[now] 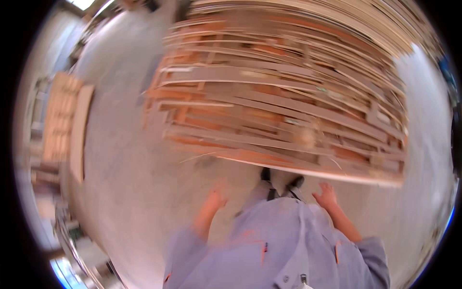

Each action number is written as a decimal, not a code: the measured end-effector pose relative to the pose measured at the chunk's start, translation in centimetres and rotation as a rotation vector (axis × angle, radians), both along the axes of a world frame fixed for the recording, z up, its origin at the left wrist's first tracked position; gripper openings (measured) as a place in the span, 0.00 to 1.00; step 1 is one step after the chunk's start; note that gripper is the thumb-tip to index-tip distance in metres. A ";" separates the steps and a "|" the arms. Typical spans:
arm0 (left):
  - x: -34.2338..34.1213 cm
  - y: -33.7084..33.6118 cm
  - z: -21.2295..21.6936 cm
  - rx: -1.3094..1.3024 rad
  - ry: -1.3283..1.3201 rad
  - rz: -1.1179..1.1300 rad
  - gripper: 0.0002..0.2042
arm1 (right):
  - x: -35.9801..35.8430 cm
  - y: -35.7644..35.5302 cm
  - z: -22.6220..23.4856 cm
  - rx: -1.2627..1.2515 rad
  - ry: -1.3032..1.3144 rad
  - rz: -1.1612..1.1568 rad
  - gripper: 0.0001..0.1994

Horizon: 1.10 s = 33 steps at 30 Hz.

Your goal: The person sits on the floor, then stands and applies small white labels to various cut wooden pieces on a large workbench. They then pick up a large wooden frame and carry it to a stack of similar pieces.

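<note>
My left hand (219, 196) hangs over the floor, smeared by motion; its fingers look loosely stretched and I see nothing in it. On the other side of my body, my right hand (327, 195) is open with the fingers spread and holds nothing. Ahead of both hands lies a big pile of wooden strips (284, 91), long thin offcuts laid mostly crosswise over orange-brown boards. Its near edge (308, 172) is closest to my right hand but apart from it. My shoes (294, 182) stand just short of that edge.
Grey concrete floor (130, 130) runs around the pile. On the left stand stacked wooden boards (62, 118) with a long plank (81, 130) beside them. More long strips (385, 19) lie beyond the pile. A curved metal tube (74, 253) shows at the lower left.
</note>
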<state>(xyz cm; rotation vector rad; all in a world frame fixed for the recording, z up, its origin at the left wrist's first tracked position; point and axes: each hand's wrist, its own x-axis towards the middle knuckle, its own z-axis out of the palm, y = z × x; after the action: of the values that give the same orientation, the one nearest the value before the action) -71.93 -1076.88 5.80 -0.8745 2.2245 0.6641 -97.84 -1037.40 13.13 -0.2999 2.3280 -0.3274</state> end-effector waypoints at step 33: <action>-5.2 -1.1 -0.3 0.136 -0.173 0.264 0.22 | 5.1 7.7 -34.8 -0.556 -0.453 -2.135 0.19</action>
<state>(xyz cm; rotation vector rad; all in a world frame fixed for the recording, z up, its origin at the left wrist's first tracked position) -77.14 -1077.96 5.54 -1.1224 1.9050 0.8179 -92.77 -1029.74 -21.69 1.8749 1.1091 -1.6887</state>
